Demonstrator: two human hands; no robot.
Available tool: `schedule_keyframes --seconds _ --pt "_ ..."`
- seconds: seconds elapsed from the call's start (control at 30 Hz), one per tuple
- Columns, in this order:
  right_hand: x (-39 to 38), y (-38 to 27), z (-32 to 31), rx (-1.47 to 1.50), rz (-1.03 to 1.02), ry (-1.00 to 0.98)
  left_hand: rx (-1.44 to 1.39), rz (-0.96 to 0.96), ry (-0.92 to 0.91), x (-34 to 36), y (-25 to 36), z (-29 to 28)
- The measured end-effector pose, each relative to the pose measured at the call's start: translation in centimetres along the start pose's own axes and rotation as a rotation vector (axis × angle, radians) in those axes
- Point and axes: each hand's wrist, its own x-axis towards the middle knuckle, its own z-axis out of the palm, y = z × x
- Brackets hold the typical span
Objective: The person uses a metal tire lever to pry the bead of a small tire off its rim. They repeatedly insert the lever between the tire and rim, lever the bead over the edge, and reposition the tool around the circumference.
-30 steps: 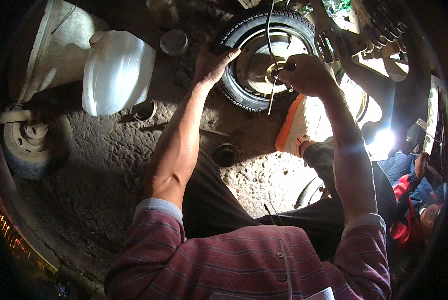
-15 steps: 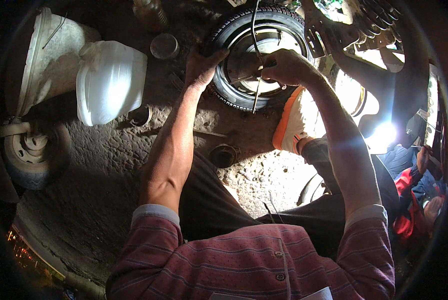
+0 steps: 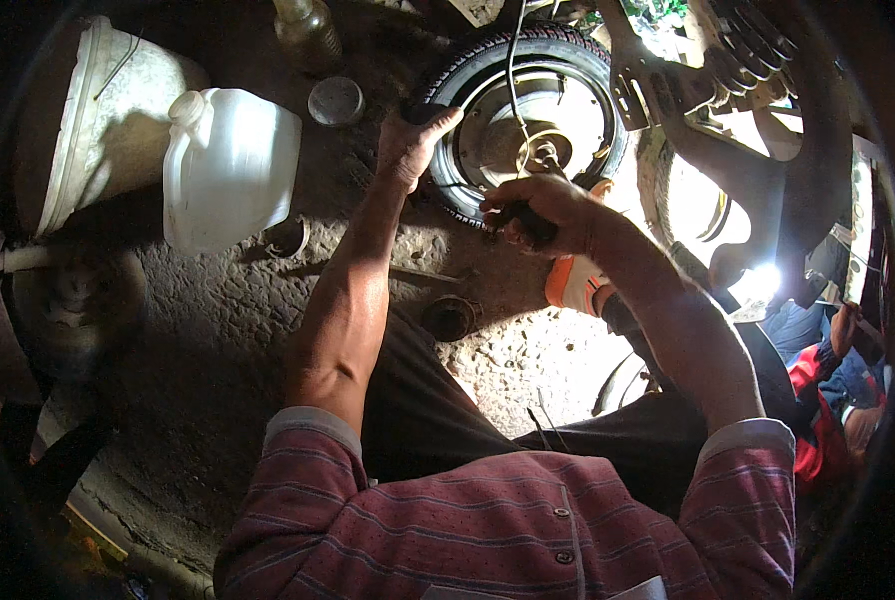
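A wheel with a black treaded tyre and a metal hub rests at the top centre. A dark cable runs across its face, with a light loop near the central axle. My left hand grips the tyre's left edge, thumb on top. My right hand is closed round a dark handled object, probably a tool, over the lower part of the wheel; its working end is unclear. Beneath the wheel's lower right, my orange-and-white shoe is partly hidden.
At left are a white bucket, a translucent jug and a small wheel. A round tin and bottle lie beyond. A dark metal frame with a spring fills upper right. A co-worker's red sleeve shows at right.
My right hand has moved down and left from the hub, uncovering the axle and bringing the dark object into view. My left hand stays on the tyre's edge.
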Motion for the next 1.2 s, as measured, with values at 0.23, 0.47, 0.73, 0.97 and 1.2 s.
schedule_keyframes --seconds 0.23,0.47,0.73,0.97,1.2 --pt "5.4 11.3 5.2 0.112 -0.528 0.231 -0.199 0.025 -0.005 -1.0 1.9 0.7" --pt "12.9 17.7 6.5 0.169 -0.805 0.258 0.097 0.053 0.042 -1.2 1.9 0.1" --pt "20.6 18.9 1.9 -0.609 -0.997 0.42 0.038 0.186 0.064 0.1 -0.4 0.5" --pt "23.3 18.6 0.9 -0.003 -0.725 0.233 -0.003 0.082 0.077 -1.4 0.0 0.5" --pt "16.5 17.5 5.7 0.107 -0.669 0.23 -0.072 0.053 0.084 -1.6 -2.0 2.6"
